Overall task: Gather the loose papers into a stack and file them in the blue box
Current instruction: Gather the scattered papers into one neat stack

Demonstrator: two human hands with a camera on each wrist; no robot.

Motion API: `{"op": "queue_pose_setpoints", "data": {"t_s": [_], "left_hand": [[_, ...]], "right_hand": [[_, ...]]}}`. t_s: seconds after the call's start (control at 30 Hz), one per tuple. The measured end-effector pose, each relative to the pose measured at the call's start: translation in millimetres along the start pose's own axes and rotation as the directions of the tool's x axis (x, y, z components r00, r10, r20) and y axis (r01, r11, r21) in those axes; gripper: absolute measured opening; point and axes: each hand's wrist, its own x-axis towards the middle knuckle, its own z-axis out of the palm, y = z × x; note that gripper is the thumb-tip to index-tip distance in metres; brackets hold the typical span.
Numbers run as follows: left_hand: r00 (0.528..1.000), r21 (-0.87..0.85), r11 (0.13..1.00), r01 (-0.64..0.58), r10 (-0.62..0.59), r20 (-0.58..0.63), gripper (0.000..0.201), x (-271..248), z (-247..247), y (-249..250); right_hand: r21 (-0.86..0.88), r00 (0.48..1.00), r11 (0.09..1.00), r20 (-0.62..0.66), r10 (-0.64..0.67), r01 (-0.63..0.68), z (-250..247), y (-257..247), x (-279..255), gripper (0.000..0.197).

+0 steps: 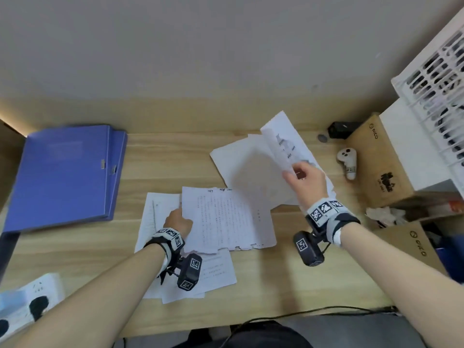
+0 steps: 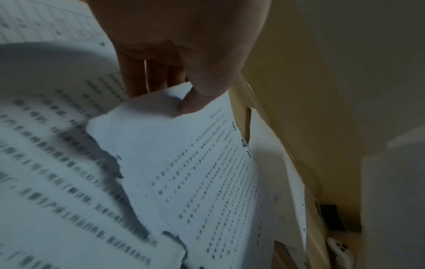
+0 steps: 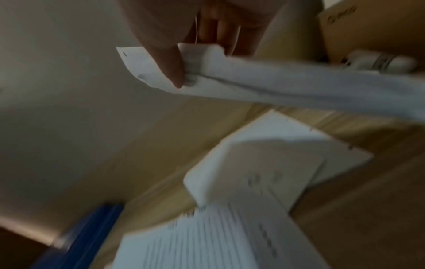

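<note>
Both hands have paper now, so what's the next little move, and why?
Probably bring the raised sheet in the right hand across and lay it on the printed sheet that the left hand pinches by its corner. Other papers lie scattered on the desk, and nothing is stacked yet.

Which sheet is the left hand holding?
On the wooden desk, right of the blue box, papers lie scattered. The left hand pinches the printed sheet in the middle; unlike its neighbours, its near edge is ragged.
</note>
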Motion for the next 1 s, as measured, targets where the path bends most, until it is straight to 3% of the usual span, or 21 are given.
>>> {"op": "queue_pose_setpoints", "data": {"t_s": [0.13,0.3,0.4,0.5,0.63,0.73,0.8,0.87,1.0], "left_hand": [[1.000,-0.035,0.999,0.019,-0.019,0.001,0.024,-6.6,-0.1,-17.0],[0.997,-0.063,0.995,0.071,-0.071,0.012,0.011,-10.2,-2.8,-45.7],[0.992,-0.066,0.990,0.123,-0.122,0.009,0.009,-17.6,-8.5,-54.7],[0.993,0.051,0.992,0.114,-0.113,-0.025,0.029,-20.7,-15.2,-57.9],[0.996,0.115,0.993,-0.023,0.033,-0.088,0.032,-14.3,-19.9,-50.1],[0.979,0.213,0.961,-0.174,0.192,-0.066,0.035,1.0,-16.2,-35.4],[0.965,0.309,0.920,-0.241,0.261,-0.025,0.043,13.3,-11.8,-21.0],[0.963,0.448,0.856,-0.257,0.266,0.044,0.053,26.3,-5.6,-8.4],[0.977,0.728,0.656,-0.202,0.183,0.107,0.066,47.1,3.0,10.2]], "right_hand": [[-0.106,0.963,0.991,0.266,-0.046,0.076,72.5,10.9,-52.9,0.011],[-0.166,0.874,0.986,0.483,0.061,0.023,139.2,26.9,-96.1,0.012],[-0.181,0.801,0.983,0.590,0.105,0.005,151.7,27.8,-102.7,0.034],[-0.192,0.813,0.981,0.570,0.122,-0.012,148.7,32.8,-91.9,0.034],[-0.201,0.894,0.980,0.440,0.088,0.002,134.9,44.2,-49.8,0.017],[-0.355,0.914,0.934,0.388,0.121,0.027,125.0,58.4,-12.8,0.044],[-0.476,0.896,0.879,0.399,0.196,0.020,121.3,69.1,4.5,0.065],[-0.551,0.880,0.834,0.412,0.235,0.035,120.9,81.7,13.7,0.073],[-0.605,0.863,0.796,0.407,0.300,0.009,123.8,98.7,23.9,0.054]]}}
